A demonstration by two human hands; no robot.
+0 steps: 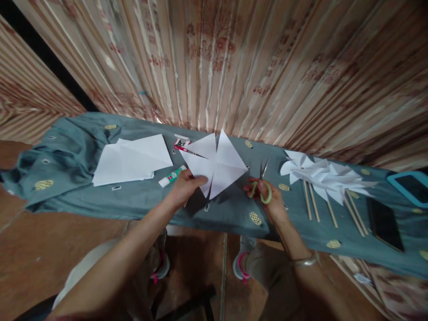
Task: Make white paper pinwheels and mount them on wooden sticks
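My left hand point(187, 185) is closed on a white paper square point(227, 167), with the thumb on top at its lower left edge. Slits run inward from the top, left and bottom corners of the sheet; the right corner looks whole. To the right of the paper, my right hand point(272, 200) grips a pair of scissors point(261, 180) by their pale green handles. The blades point away from me, slightly parted and apart from the paper. Just left of my left hand lies a glue stick point(172, 176). Behind it is a small open box of metal pieces point(182, 142).
A stack of white paper point(133, 160) lies on the left of the cloth-covered table point(230, 218). Several white paper pinwheels point(327, 174) with wooden sticks point(311, 200) lie on the right. Beyond them are a black phone point(384, 223) and a blue-framed device point(409, 187). A curtain point(214, 67) hangs behind.
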